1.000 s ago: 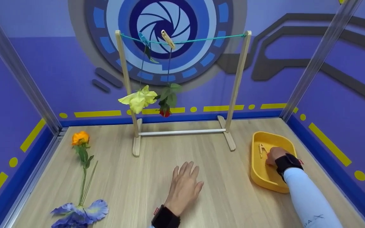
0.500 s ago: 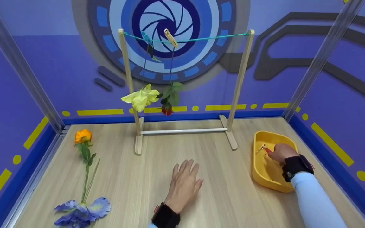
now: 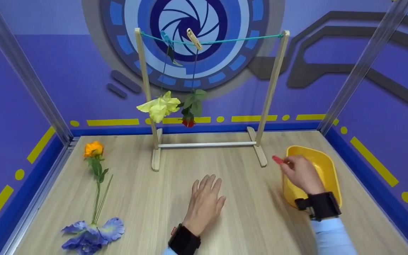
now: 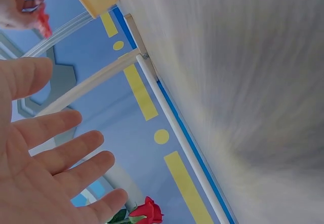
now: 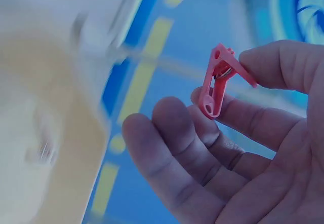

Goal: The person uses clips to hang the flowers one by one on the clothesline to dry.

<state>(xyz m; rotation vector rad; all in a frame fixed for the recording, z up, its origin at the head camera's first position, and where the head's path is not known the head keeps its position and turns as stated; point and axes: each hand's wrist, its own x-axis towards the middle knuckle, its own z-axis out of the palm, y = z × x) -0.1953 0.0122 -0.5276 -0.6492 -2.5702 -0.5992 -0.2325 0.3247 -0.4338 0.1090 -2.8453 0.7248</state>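
Observation:
My right hand [image 3: 301,173] pinches a red clothespin [image 5: 220,79] between thumb and fingers, above the left rim of the yellow tub [image 3: 332,170]. My left hand [image 3: 204,205] stays over the middle of the table with its fingers straight, holding nothing. Behind the hands stands a wooden rack with a teal string [image 3: 239,39]. A blue clothespin [image 3: 167,38] and a beige clothespin [image 3: 194,39] grip the string. From them a yellow flower [image 3: 161,107] and a red rose [image 3: 188,121] hang head down.
On the table's left lie an orange flower [image 3: 93,149] and a purple flower [image 3: 92,235], their stems side by side. A white bar [image 3: 207,145] joins the rack's wooden feet. Blue-purple panels [image 3: 94,85] enclose the table at the back and sides.
The right hand has risen out of the yellow tub and moved left, bringing the red clothespin with it. The left hand has kept its place and open shape.

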